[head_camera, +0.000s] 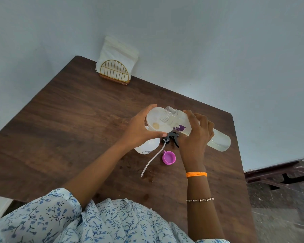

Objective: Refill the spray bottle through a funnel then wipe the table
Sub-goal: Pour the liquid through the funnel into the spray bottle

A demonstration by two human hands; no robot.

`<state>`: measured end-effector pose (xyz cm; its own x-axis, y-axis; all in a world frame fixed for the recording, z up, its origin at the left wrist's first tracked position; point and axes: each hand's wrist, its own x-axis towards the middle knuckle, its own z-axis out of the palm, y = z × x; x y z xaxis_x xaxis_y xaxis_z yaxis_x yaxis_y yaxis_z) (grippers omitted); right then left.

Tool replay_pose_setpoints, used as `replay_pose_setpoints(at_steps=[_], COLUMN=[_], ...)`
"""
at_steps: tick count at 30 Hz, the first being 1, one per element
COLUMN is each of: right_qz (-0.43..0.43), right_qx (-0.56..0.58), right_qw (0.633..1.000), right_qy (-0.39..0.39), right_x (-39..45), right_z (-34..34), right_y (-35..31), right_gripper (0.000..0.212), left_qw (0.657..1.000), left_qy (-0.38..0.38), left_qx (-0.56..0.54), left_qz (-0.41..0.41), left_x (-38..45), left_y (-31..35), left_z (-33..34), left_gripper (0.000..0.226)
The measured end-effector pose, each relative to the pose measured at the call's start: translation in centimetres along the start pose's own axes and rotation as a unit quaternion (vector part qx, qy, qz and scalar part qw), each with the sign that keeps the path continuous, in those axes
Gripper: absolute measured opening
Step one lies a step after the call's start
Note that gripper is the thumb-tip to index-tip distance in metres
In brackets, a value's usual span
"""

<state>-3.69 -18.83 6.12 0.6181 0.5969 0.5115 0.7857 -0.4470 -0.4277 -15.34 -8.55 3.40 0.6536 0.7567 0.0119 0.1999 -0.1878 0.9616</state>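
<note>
Overhead, left hand (139, 127) gripping translucent funnel (154, 120); right hand (197, 135) clasping tilted clear bottle (200, 132)

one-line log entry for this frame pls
phase: pouring | left hand: steadies funnel on spray bottle | right hand: tilts clear bottle into funnel | trigger head, pink cap: on table

A dark wood-grain table (63, 123) stands against pale blue-grey walls (218, 50). Beyond its right edge lie a dark speckled floor (279, 216) and dark wooden furniture (277, 174).
</note>
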Motion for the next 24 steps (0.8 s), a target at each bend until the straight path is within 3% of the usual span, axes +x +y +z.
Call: replay_pose_setpoints(at_steps=[24], right_qz=[-0.002], right_qx=[-0.001], right_qw=[1.0], right_qy=[0.004], right_x=[-0.09], right_z=[-0.13], right_y=[-0.1], right_gripper=[0.063], left_qw=[1.0], left_qy=[0.001], left_qx=[0.001], left_qz=[0.001], left_x=[0.06], left_y=[-0.06], left_z=[0.12], left_gripper=[0.093])
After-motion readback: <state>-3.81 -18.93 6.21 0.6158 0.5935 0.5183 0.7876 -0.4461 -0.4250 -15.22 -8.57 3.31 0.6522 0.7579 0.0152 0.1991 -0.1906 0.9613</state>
